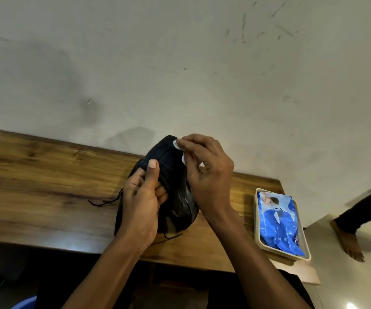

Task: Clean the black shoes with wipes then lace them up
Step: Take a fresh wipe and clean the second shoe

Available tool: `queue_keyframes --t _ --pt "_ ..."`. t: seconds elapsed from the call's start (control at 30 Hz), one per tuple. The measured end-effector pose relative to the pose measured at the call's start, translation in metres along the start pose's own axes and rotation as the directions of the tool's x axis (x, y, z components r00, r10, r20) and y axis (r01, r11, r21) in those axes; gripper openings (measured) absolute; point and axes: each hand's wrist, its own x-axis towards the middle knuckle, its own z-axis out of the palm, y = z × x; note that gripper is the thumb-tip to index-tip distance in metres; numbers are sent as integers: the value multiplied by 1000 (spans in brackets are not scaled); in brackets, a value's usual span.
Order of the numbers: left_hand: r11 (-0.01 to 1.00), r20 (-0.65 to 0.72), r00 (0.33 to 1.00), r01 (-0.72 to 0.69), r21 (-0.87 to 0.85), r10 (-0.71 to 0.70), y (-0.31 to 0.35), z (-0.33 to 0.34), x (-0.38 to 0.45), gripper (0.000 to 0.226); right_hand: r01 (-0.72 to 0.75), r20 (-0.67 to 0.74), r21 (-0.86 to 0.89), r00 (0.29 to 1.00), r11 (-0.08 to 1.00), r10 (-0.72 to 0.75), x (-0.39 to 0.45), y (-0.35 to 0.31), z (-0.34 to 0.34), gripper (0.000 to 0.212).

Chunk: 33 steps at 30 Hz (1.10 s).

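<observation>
The black shoe (pixel 171 175) was held up just above the wooden desk (pixel 46 175), toe end pointing away toward the wall, its lower part near the desk's front edge. The left hand (pixel 142 204) gripped it from the near side, thumb pressed flat across the upper and the other fingers curled into the opening, so the shoe was braced from inside and out. The right hand (pixel 204 170) pinched a small white wipe (pixel 176 144) between thumb and fingertips and pressed it against the far tip of the shoe.

The shoe looked light enough to be carried in one hand, and its upper appeared soft and slightly glossy, so it would likely give under rubbing unless backed from within, as the left hand's hold provided. The collar and the firmer sole edge seemed the safest places to take hold; the smooth upper might slip once damp. The wipe was thin and limp, likely to bunch or tear if dragged hard, and was best kept folded under the fingertips.

Loose black laces (pixel 104 201) trailed onto the desk to the left and below the shoe, easy to snag. A blue wipes pack (pixel 278 221) lay in a pale tray (pixel 307 253) at the desk's right end, well apart from the shoe.
</observation>
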Motion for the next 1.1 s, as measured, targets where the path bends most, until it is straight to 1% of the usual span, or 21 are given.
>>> queue_keyframes --t 0.03,0.1,0.17,0.27,0.33,0.43,0.5,0.57,0.67,0.77,0.83,0.9,1.03,1.1 --pt "1000 -12 1000 16 -11 -16 2 0 0 35 23 -12 -26 1000 999 -23 -5 4 -1 22" --pt "998 -30 999 41 -52 -43 5 -2 3 32 -1 -36 -19 999 1000 0 -17 13 -2 22" --pt "994 -38 997 59 -94 -63 6 -7 7 28 -82 -11 16 997 997 82 -31 19 0 21" --pt "976 -39 990 124 -177 -133 9 -14 12 29 -223 71 56 973 973 219 -46 22 5 19" --pt "950 -27 983 166 -266 -179 12 -16 14 29 -259 85 78 964 963 252 -45 20 4 18" --pt "917 -14 978 190 -350 -208 14 -16 15 28 -197 54 82 980 977 193 -30 11 -1 18" --pt "915 6 974 214 -343 -225 10 -14 15 30 -134 27 49 991 990 133 -19 7 -1 18" --pt "922 30 966 254 -294 -256 4 -10 14 35 -79 25 13 997 997 78 -15 5 -1 18" --pt "930 40 960 278 -242 -277 -2 -9 13 36 -17 69 -46 997 999 20 -23 9 -3 21" --pt "920 7 955 286 -267 -295 -4 -11 17 37 -24 132 -95 991 995 37 -42 13 -7 24" --pt "905 -19 949 294 -309 -315 -5 -12 20 32 -63 154 -106 985 992 79 -55 14 -10 25" --pt "897 -41 944 295 -329 -326 -5 -13 21 28 -141 167 -105 973 984 157 -65 12 -13 25" --pt "898 -76 944 276 -343 -320 -8 -13 22 24 -264 219 -124 933 956 286 -77 14 -17 22" --pt "907 -77 951 260 -333 -301 -10 -13 22 24 -348 215 -88 908 933 359 -77 15 -17 21"
